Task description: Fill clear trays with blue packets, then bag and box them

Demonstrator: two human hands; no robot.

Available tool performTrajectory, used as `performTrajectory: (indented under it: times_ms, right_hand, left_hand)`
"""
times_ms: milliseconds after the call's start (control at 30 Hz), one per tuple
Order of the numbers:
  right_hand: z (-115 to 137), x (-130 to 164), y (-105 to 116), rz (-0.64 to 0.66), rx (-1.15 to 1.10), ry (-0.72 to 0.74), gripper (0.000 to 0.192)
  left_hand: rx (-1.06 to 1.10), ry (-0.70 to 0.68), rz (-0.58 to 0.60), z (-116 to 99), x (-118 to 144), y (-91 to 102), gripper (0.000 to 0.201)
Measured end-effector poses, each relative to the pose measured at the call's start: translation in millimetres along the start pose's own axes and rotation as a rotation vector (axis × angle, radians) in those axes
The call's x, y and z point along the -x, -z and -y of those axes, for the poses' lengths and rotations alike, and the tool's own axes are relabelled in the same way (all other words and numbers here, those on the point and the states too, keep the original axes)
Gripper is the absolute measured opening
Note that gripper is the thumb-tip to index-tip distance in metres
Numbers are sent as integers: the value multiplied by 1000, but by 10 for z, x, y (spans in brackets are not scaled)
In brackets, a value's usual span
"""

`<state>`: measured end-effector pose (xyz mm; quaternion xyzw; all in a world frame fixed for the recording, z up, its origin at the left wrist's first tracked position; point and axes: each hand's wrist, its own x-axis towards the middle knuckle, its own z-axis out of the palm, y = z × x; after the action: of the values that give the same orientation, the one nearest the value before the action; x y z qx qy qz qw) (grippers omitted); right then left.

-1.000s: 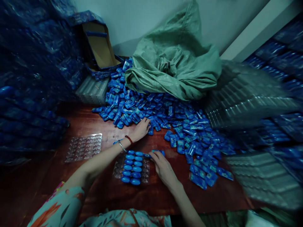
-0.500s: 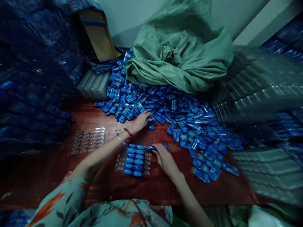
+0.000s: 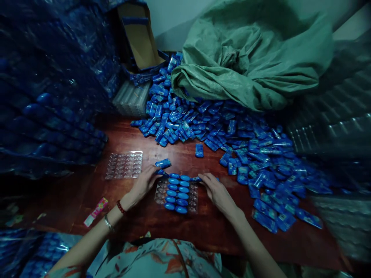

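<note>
- Far left of the frame: stacked filled trays [image 3: 52, 112] wrapped in clear plastic, dark blue pieces showing through; any printing is too dim to read.
- Lower left on the table [image 3: 203, 227]: a small pink wrapper [image 3: 96, 212], its print too small to read.
- Left of centre: an empty clear blister tray [image 3: 124, 165] lies flat, all its pockets bare.
- Upper left of centre: an open cardboard box [image 3: 139, 38] stands tilted against the wall, its brown inside in view; I cannot tell what it holds.
- Left hand [image 3: 144, 183]: its fingers pinch one blue packet [image 3: 162, 163] at the upper left corner of the centre tray.
- Centre, between the hands: the clear tray being filled [image 3: 177, 192] holds two columns of blue pieces down its middle; the outer pockets on either side look bare.
- Right hand [image 3: 218, 192]: its fingers are curled at the tray's upper right corner, pressing on a blue piece [image 3: 196, 178] there.
- Just above the tray: one loose packet [image 3: 199, 150] lies apart from the heap.
- Centre to right: a wide heap of blue packets [image 3: 237, 139] spreads over the table; their labels are unreadable.
- Upper right: a slumped green sack [image 3: 249, 58] lies behind the heap.
- Far right: stacks of clear trays [image 3: 333, 127], blurred.
</note>
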<state>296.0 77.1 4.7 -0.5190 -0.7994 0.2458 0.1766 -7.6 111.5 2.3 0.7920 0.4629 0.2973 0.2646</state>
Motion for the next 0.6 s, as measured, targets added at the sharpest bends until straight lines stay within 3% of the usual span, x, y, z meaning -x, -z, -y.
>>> performTrajectory:
  times_ms: [200, 300, 467, 600]
  right_hand:
    - [59, -33, 89, 97, 175, 61, 59]
    - [109, -78, 137, 159, 275, 65, 60]
    - [276, -175, 197, 251, 401, 91, 50]
    - [420, -245, 151, 234, 466, 134, 46]
  left_hand:
    - [-167, -251, 139, 83, -12, 33, 30]
    - [-198, -267, 174, 112, -35, 57, 31]
    - [-340, -295, 360, 15, -78, 49, 24]
    - [-386, -304, 376, -51, -78, 26, 26]
